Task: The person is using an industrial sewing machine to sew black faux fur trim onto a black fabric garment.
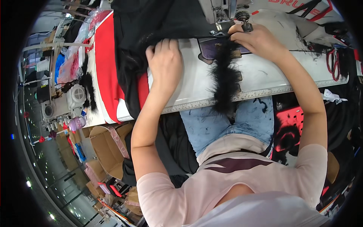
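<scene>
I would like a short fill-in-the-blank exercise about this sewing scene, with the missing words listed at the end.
1. The left hand is at the edge of a cloth whose colour is ____.
2. Of the two hands, the ____ one is closer to the sewing machine.
3. The furry strip lies ____ the two forearms.
4. The jeans below the table are light ____.

Missing words: black; right; between; blue.

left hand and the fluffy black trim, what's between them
The head view shows white tabletop between the left hand and the fluffy black trim, plus a dark rounded piece and a purple patch close to the trim.
</scene>
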Demonstrator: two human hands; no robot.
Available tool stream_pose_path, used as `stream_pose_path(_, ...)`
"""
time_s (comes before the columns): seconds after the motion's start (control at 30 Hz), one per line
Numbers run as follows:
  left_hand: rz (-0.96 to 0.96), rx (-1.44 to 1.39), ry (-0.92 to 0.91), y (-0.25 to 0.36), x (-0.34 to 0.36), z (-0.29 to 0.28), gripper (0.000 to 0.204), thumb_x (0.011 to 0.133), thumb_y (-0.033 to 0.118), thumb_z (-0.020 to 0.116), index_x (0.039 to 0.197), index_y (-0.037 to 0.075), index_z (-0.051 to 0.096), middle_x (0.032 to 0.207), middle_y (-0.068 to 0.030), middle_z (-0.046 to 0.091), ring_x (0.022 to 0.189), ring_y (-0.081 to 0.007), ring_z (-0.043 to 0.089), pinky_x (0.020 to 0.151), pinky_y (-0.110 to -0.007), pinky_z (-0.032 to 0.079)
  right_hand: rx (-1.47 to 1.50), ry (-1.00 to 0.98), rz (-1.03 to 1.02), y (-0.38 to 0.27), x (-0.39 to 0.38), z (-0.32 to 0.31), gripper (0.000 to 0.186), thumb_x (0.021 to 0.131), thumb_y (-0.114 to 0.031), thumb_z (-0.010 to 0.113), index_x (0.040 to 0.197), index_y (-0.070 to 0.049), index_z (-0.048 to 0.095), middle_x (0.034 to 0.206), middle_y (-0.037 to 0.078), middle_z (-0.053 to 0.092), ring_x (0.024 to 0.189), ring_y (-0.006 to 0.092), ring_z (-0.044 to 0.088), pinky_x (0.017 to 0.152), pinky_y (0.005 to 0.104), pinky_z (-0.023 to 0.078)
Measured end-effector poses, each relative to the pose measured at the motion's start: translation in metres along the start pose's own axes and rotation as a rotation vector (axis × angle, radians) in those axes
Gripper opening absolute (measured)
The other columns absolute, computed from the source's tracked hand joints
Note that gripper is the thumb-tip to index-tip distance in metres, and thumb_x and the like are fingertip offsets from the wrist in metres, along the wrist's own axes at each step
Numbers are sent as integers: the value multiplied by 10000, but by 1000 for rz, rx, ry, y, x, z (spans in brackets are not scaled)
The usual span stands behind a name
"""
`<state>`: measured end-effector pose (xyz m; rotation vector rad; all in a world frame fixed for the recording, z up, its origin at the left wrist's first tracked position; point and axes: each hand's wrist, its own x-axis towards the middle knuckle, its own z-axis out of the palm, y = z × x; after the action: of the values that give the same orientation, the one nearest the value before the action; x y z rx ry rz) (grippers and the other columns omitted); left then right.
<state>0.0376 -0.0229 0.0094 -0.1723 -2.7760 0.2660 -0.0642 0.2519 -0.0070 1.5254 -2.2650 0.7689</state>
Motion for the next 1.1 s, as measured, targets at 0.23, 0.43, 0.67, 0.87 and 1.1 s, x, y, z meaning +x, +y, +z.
stream_pose_path(0.23, 73, -467, 62, 68, -10, -24, 368, 813, 314, 714, 1068, 50, 682, 1077, -83, 611, 1007, -261, 570, 843, -446, 428, -42, -29, 53, -4, -2, 0, 119, 826, -79, 692, 935, -69, 645, 1027, 39, 668, 882, 291, 648, 755, 406, 522)
stream_pose_path(0.43, 221, -368, 96, 52, 1, -6, 320, 811, 195, 701, 1096, 51, 680, 1168, -76, 601, 1088, -268, 543, 990, -544, 397, -88, -30, 40, 1, -2, 1, 126, 823, -87, 694, 933, -76, 635, 1022, 44, 666, 851, 299, 650, 727, 407, 524)
stream_pose_path(0.67, 250, -361, 151, 46, 13, -10, 194, 758, 104, 642, 945, 55, 652, 951, -55, 601, 919, -236, 575, 807, -399, 442, -85, -93, -39, 5, 13, -6, 157, 831, -111, 704, 934, -77, 591, 990, 59, 677, 808, 300, 658, 684, 385, 531)
stream_pose_path(0.87, 466, -46, 102, 21, 46, -2, 144, 761, 142, 611, 892, 84, 600, 909, -46, 587, 916, -211, 566, 772, -320, 438, -191, -52, 27, -4, 7, -3, 169, 841, -137, 719, 928, -76, 588, 900, 74, 675, 749, 304, 653, 643, 397, 520)
stream_pose_path(1.1, 720, -292, 312, 16, 47, 5, 310, 781, 144, 599, 1075, 48, 626, 1141, -70, 635, 999, -197, 600, 882, -347, 463, -118, -25, 48, -5, 9, -5, 139, 829, -145, 734, 886, -57, 643, 754, 88, 673, 676, 310, 647, 611, 408, 512)
